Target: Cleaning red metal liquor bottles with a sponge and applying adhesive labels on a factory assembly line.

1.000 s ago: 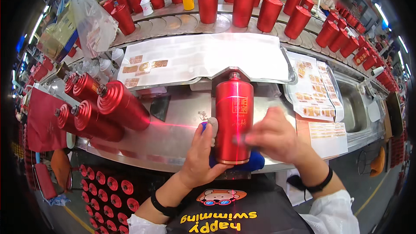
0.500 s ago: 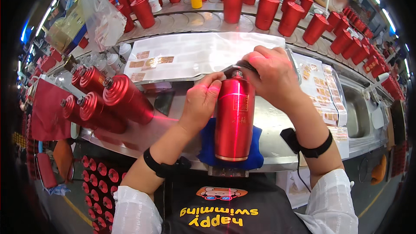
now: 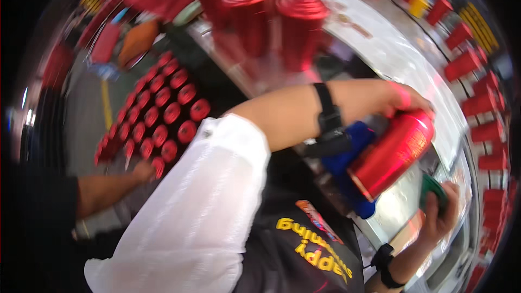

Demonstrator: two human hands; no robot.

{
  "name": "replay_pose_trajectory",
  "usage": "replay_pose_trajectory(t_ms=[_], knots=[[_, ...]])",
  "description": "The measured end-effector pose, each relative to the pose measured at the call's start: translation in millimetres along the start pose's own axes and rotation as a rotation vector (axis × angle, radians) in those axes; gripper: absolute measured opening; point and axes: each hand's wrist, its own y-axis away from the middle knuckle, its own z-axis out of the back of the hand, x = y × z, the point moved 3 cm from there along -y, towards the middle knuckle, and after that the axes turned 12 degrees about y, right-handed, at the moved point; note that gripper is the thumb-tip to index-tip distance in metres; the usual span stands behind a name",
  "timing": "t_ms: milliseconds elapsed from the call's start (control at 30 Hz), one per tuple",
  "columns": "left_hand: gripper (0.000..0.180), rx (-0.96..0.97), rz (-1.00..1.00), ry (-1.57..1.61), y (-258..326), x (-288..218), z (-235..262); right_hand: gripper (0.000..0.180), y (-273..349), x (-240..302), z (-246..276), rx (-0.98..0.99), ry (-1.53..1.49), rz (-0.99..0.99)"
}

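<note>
Red bottle point(image 3: 392, 153) top in left hand point(image 3: 406, 99) grip; right hand point(image 3: 440, 211) grips green object point(image 3: 431, 189).

We're looking at a glossy red metal bottle point(image 3: 392, 153), cylinder-shaped with a faint gold print on its side. It's tilted hard, top end up toward the right, base down toward the left, lying over a blue cloth pad point(image 3: 347, 154) at the edge of the steel counter. The other thing is a small dark green round piece point(image 3: 432, 189), maybe a cap or pad, too blurry for us to tell which. It sits just below the bottle.
</note>
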Motion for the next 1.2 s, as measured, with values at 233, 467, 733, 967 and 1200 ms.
replay_pose_trajectory(t_ms=[233,467,733,967,1200], knots=[[0.024,-0.229,-0.255,0.053,49,25,34,0.024,0,-17,7,-0.128,-0.114,0.147],[0.019,-0.309,-0.786,0.144,191,35,-10,0.030,-28,34,1,-0.310,-0.374,0.360],[0.023,-0.906,-1.232,-0.403,453,90,-27,0.025,-54,-34,-1,-0.199,0.038,0.062],[0.029,-1.852,-1.041,-0.496,549,242,25,0.028,-71,21,-23,0.004,-0.197,0.420],[0.030,-2.455,-1.015,-0.713,607,353,90,0.028,-74,57,-39,0.052,-0.112,0.407]])
